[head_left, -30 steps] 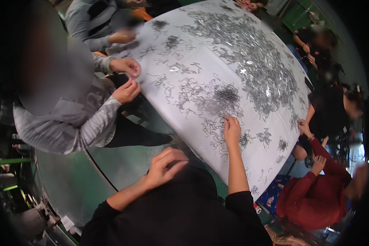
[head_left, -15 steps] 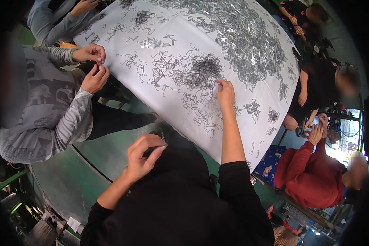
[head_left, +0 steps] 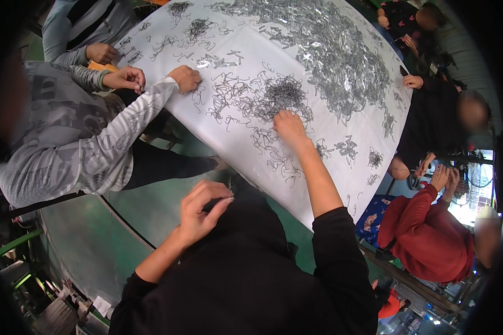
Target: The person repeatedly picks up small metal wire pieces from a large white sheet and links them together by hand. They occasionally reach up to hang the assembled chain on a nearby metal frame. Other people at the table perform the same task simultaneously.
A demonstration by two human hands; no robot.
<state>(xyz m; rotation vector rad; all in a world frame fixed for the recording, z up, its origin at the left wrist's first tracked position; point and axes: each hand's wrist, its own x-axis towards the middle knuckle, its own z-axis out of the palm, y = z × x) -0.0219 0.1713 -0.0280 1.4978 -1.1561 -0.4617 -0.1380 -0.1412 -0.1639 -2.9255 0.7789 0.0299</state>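
Over my lap, my left hand (head_left: 202, 207) is raised in a pinch, thumb against the fingertips. A tiny thing seems to stick up from that pinch, too small to name. My right hand (head_left: 289, 127) reaches onto the white tabletop with its fingers bent down among loose wire hooks (head_left: 229, 92). Its fingertips are drawn together, and what lies under them is hidden. Just beyond it is a dense, dark heap of the same hooks (head_left: 285, 92). Thin, curved dark hooks are scattered to its left and on its near side.
A broad mound of flat grey metal pieces (head_left: 341, 61) covers the far right of the white table (head_left: 235, 142). Small hook clusters (head_left: 346, 148) lie to the right. A co-worker in a grey patterned top (head_left: 67, 134) reaches in from the left; a person in red (head_left: 425, 237) sits right.
My right hand has shifted left and slightly nearer along the hooks. My left hand has moved a little right, still pinched. The left co-worker's one hand has moved onto the table.
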